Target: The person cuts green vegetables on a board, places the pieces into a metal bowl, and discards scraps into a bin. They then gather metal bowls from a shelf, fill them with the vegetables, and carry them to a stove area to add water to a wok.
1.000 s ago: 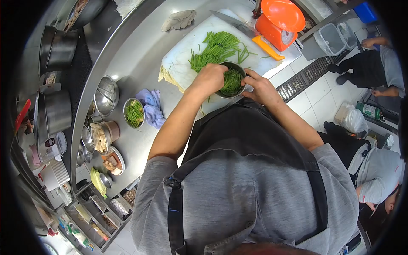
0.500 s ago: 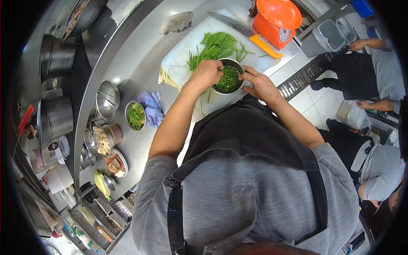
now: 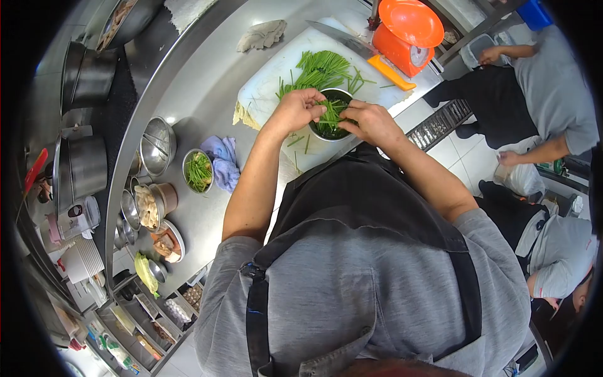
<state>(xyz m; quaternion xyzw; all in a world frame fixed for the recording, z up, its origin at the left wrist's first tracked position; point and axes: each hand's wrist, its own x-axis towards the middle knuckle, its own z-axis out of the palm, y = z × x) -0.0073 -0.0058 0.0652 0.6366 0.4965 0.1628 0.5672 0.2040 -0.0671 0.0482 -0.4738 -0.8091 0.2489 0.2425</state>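
Observation:
Cut green chives [image 3: 331, 114] show above a round metal bowl [image 3: 339, 94] at the near edge of the white cutting board [image 3: 267, 85]. My left hand [image 3: 298, 112], at the bowl's left rim, has its fingers pinched on some of the chives. From the right, my right hand [image 3: 373, 122] reaches over the rim, its thumb and fingers closed on chives too. A pile of cut chives [image 3: 320, 69] lies on the board just beyond the bowl. Behind it rests a large knife [image 3: 391, 72] with an orange handle.
An orange scale [image 3: 405, 47] stands at the far right of the counter. Left of the board are a crumpled grey cloth [image 3: 260, 36], a blue cloth [image 3: 223, 163], a bowl of greens [image 3: 198, 171] and several metal bowls. Two people work on the right beyond a floor drain [image 3: 440, 124].
My right hand has moved from the bowl's outer rim to over its inside, onto the chives. My left fingers have lifted some chives slightly. A person at the right has shifted closer.

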